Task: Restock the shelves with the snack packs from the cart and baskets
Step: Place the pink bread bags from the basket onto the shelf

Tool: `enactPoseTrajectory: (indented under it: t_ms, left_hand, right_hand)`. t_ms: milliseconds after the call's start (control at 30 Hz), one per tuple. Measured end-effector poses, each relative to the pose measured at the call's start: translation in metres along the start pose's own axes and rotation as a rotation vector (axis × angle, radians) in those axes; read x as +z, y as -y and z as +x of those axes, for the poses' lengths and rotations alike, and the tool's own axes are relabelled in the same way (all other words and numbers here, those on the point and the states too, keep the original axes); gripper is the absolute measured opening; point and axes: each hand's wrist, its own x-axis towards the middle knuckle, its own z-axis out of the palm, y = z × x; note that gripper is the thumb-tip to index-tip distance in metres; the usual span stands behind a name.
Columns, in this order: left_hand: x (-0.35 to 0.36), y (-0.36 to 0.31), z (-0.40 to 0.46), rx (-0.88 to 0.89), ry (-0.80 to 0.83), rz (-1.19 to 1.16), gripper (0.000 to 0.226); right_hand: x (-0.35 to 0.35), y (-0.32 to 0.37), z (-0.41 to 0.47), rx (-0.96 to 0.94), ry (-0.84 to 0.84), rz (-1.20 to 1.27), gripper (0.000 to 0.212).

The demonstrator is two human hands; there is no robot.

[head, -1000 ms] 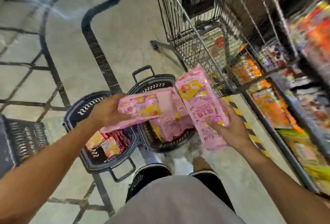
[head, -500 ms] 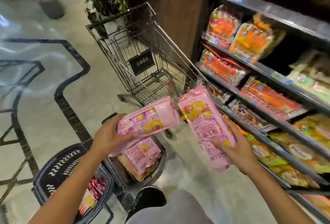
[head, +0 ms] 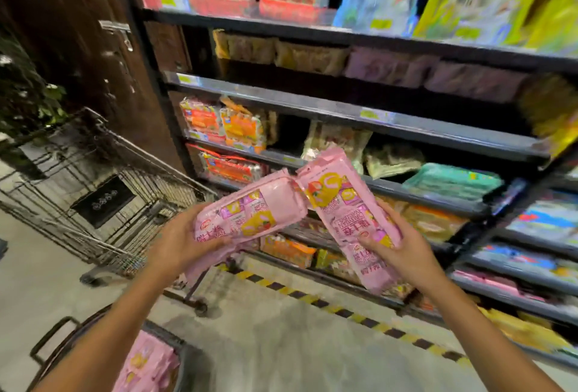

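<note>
1. My left hand (head: 179,240) is gripping one pink snack pack (head: 250,213) by its near end, fingers curled under it and thumb lying over its lower edge, so the pack is slanting up and to the right.
2. My right hand (head: 403,254) is gripping a second pink pack (head: 347,216) near its lower end, thumb pressing on the printed face and fingers wrapping round the far side; this pack is standing steeper, leaning up and to the left.
3. The upper ends of the two packs are meeting, touching or nearly so, in front of the shelves (head: 359,116).
4. The shelves are holding rows of snack packs in orange, green, blue and pink; their print is blurring too much for me to read.
5. The wire cart (head: 103,191) is standing to my left beside a dark wooden door (head: 78,32).
6. A dark basket (head: 184,351) is sitting low by my left arm, with more pink packs (head: 147,363) lying in it.
7. A yellow-and-black striped line (head: 344,313) is running along the floor at the foot of the shelves.
</note>
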Motion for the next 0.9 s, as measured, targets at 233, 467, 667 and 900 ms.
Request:
enactPoseTrajectory:
  t_ms: [233,467,667,900]
  left_hand:
    - [0.028,-0.068,0.051,0.138,0.045,-0.042,0.077]
    - [0.037,-0.123,0.118,0.287,0.010,0.010,0.083]
    - [0.046,-0.156,0.191,0.459,0.006,-0.035,0.064]
    - [0.060,-0.180,0.276,0.536,0.041,0.017,0.081]
  right_hand:
    - [-0.078,-0.011,0.001,-0.025,-0.113,-0.089,0.079]
    - [-0.117,-0.013,0.034,-0.021,-0.201,-0.144,0.076]
    - [-0.145,-0.007,0.076,-0.042,-0.340,-0.219,0.076]
    - [-0.185,-0.001,0.128,-0.071,-0.441,-0.608,0.080]
